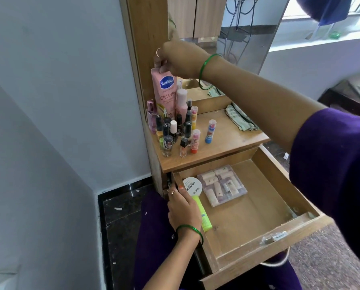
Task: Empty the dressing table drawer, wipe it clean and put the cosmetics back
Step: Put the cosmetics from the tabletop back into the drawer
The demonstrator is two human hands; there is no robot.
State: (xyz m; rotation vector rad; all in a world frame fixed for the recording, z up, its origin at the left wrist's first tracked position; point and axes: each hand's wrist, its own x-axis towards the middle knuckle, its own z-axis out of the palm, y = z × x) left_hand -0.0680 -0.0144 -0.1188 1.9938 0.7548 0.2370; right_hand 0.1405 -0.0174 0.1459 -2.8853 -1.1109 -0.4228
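Note:
The wooden drawer [279, 185] is pulled out below the dressing table top [227, 141]. In it lie a round white nail polish remover tub [192, 186], a yellow-green tube [205, 218] and a clear pack of small tubes [222, 185]. My left hand [183, 208] reaches into the drawer's left side and holds the yellow-green tube. My right hand [175, 59] pinches the top of the pink Vaseline tube [165, 91], which stands upright at the back left of the table top. Several nail polish bottles [170, 130] and lip balm sticks [210, 131] cluster in front of it.
A folded greenish cloth [240, 118] lies at the back right of the table top, below the mirror [227, 28]. A grey wall [60, 91] stands on the left, with dark floor [120, 216] beneath it. A dark piece of furniture [348, 95] stands at the right.

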